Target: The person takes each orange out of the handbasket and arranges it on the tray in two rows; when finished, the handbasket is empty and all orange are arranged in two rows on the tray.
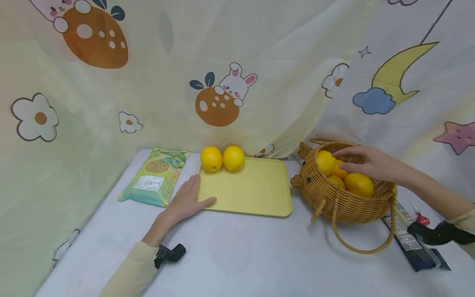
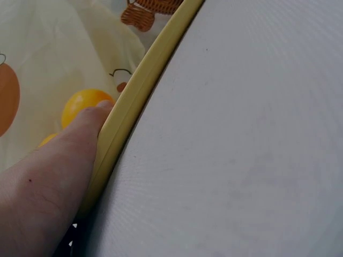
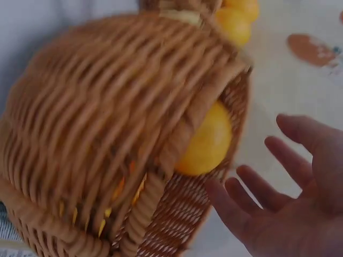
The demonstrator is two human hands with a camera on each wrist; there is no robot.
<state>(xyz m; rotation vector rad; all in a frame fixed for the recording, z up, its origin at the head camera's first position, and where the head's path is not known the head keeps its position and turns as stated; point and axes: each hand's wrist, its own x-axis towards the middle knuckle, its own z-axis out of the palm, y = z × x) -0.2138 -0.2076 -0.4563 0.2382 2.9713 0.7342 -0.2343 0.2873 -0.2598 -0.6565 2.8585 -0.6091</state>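
My left hand [image 1: 187, 197] lies with straight fingers along the left edge of a yellow tray [image 1: 256, 187], its thumb on the near rim. Two oranges [image 1: 233, 158] sit side by side at the tray's far left corner. On the right, a pig-shaped wicker basket [image 1: 346, 208] holds several oranges [image 1: 358, 185]. Over its opening is my right hand [image 1: 365, 162], fingers loosely spread. In the right wrist view nothing is in this hand, and it stands apart from the orange [image 3: 208, 142] at the basket's mouth.
A green and yellow bag [image 1: 156, 177] lies left of the tray. Right of the basket is a dark flat package [image 1: 410, 243] with a small red item [image 1: 422, 219] near it. The basket's looped handle [image 1: 365, 251] hangs toward the front. A printed curtain [image 1: 163, 82] closes the back.
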